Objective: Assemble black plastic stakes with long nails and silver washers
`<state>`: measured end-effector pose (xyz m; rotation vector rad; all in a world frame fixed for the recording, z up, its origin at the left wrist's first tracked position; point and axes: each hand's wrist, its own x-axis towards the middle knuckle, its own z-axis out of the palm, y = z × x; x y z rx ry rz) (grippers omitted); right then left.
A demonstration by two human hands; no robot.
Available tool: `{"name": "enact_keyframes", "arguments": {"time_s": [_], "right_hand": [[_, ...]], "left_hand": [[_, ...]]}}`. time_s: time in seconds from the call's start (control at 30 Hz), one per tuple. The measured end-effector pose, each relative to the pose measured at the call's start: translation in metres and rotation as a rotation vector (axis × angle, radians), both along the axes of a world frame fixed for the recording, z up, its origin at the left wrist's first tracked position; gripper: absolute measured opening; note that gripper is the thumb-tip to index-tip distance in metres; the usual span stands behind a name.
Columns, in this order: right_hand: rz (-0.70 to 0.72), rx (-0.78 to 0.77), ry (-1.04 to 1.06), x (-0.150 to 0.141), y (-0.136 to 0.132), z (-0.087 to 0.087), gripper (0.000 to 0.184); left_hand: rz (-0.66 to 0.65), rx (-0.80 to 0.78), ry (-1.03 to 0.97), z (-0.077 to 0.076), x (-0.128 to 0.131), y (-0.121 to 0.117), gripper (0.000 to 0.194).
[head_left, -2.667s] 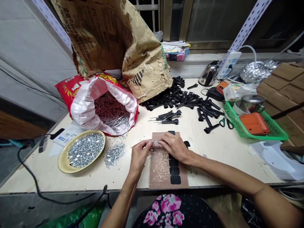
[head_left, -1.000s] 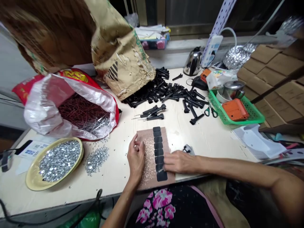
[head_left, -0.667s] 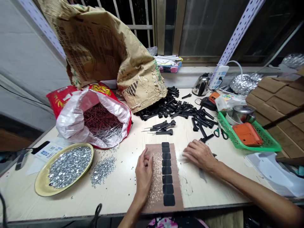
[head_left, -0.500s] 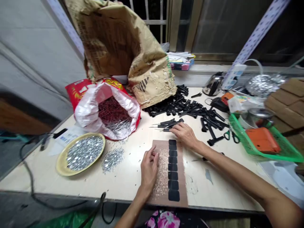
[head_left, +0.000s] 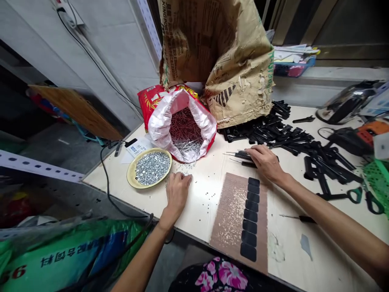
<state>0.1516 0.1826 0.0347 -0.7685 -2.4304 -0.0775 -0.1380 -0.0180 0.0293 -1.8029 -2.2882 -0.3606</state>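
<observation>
My left hand (head_left: 178, 190) lies palm down on a loose heap of small silver washers, right of the yellow plate (head_left: 132, 175) of washers; its fingers are curled together over the heap. My right hand (head_left: 265, 161) rests on a few black-handled pins (head_left: 240, 155) beside the pile of black plastic parts (head_left: 291, 136), fingers closed over them. The brown board (head_left: 231, 215) with a row of black pads (head_left: 251, 219) lies between my arms. An open bag of long nails (head_left: 185, 134) stands behind the plate.
A tall brown paper sack (head_left: 219, 56) stands at the back. A kettle (head_left: 345, 106), scissors (head_left: 364, 198) and a green basket (head_left: 375, 172) are at the right. One pin (head_left: 299, 219) lies by my right forearm. A cable (head_left: 109, 178) hangs over the left table edge, green sacks (head_left: 63, 251) below.
My left hand left the brown board and moved left onto the loose washers. My right hand reached out to the black-handled pins and stays there. The view swung left.
</observation>
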Motion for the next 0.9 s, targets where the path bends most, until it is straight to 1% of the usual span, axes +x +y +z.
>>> {"name": "enact_keyframes", "arguments": {"time_s": [0.17, 0.23, 0.3, 0.33, 0.37, 0.43, 0.5, 0.53, 0.57, 0.6, 0.67, 0.73, 0.9], "right_hand": [[0.070, -0.080, 0.106, -0.010, -0.027, 0.012, 0.030], [0.082, -0.146, 0.164, -0.019, -0.044, 0.016, 0.031], [0.097, -0.232, 0.224, -0.030, -0.062, 0.021, 0.029], [0.106, -0.279, 0.243, -0.036, -0.072, 0.024, 0.027], [0.113, -0.325, 0.255, -0.041, -0.081, 0.027, 0.025], [0.125, -0.400, 0.263, -0.051, -0.097, 0.033, 0.021], [0.126, -0.443, 0.268, -0.058, -0.110, 0.039, 0.021], [0.119, -0.451, 0.267, -0.060, -0.114, 0.040, 0.022], [0.107, -0.450, 0.263, -0.061, -0.118, 0.042, 0.023], [0.090, -0.443, 0.259, -0.061, -0.120, 0.043, 0.023], [0.053, -0.415, 0.244, -0.059, -0.123, 0.045, 0.024], [0.027, -0.381, 0.218, -0.055, -0.124, 0.047, 0.025], [-0.032, -0.269, 0.146, -0.046, -0.127, 0.051, 0.025]], "left_hand": [[-0.029, -0.044, 0.046, -0.001, 0.000, 0.008, 0.026], [-0.048, -0.051, 0.003, 0.001, 0.000, 0.009, 0.025], [-0.048, -0.008, -0.116, 0.005, 0.001, 0.011, 0.023], [-0.040, 0.036, -0.221, 0.007, 0.003, 0.011, 0.022], [-0.029, 0.088, -0.368, 0.010, 0.006, 0.012, 0.020], [0.010, 0.173, -0.789, 0.016, 0.017, 0.013, 0.021], [0.067, 0.206, -1.276, 0.022, 0.033, 0.015, 0.027], [0.095, 0.209, -1.488, 0.026, 0.042, 0.017, 0.030], [0.115, 0.212, -1.658, 0.029, 0.052, 0.018, 0.032], [0.127, 0.220, -1.782, 0.032, 0.061, 0.019, 0.034], [0.130, 0.237, -1.926, 0.038, 0.076, 0.021, 0.034], [0.128, 0.242, -1.983, 0.042, 0.086, 0.023, 0.033], [0.100, 0.258, -1.955, 0.045, 0.095, 0.025, 0.031]]}}
